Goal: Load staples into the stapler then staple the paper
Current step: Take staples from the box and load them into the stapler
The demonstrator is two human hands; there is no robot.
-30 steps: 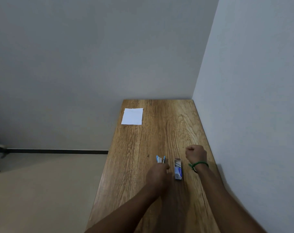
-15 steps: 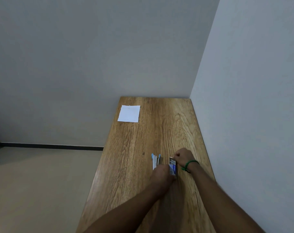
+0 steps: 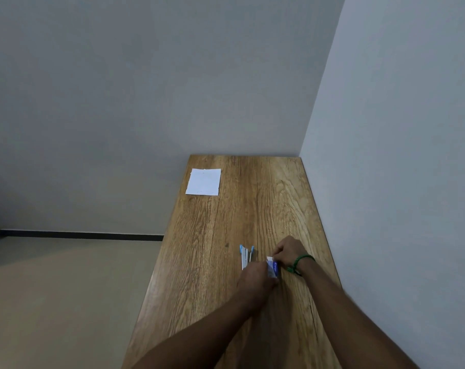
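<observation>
A small blue and white staple box rests on the wooden table, gripped from both sides. My right hand, with a green band at the wrist, pinches the box's far end. My left hand holds its near side and covers part of the blue and white stapler, which lies open just left of the box. A white sheet of paper lies flat at the table's far left corner, well away from both hands.
Grey walls close the table's far end and right side. The table's left edge drops to a beige floor with a dark baseboard.
My right hand came left from its fist beside the box and took hold of the box's far end. My left hand shifted right onto the box. The stapler has stayed put.
</observation>
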